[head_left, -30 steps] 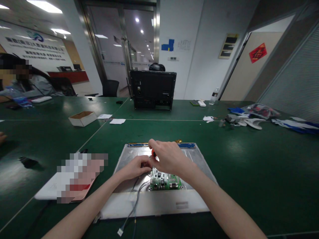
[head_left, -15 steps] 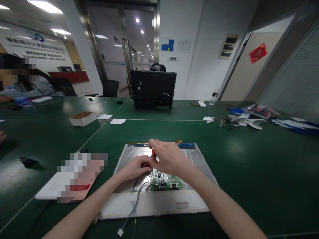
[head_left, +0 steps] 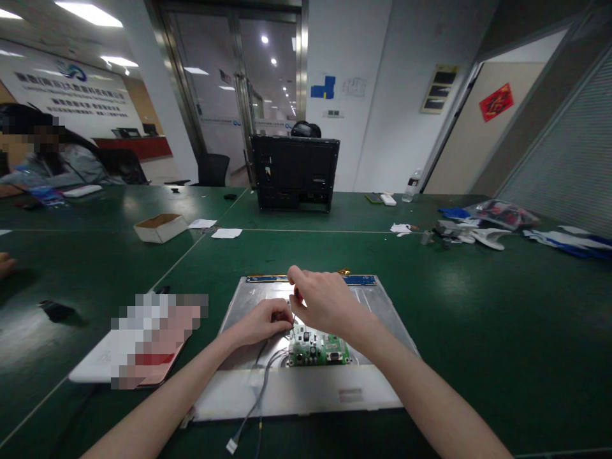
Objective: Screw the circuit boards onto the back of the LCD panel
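Green tables, white walls

Right hand gripping screwdriver (red handle) above circuit board; left hand beside.

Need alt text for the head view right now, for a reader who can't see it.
Right hand grips a red-handled screwdriver over a green circuit board on a metal panel; left hand rests beside it.

The dark green desk carries a flat silver metal panel, a small open cardboard box, white paper slips, and an upright black monitor housing.
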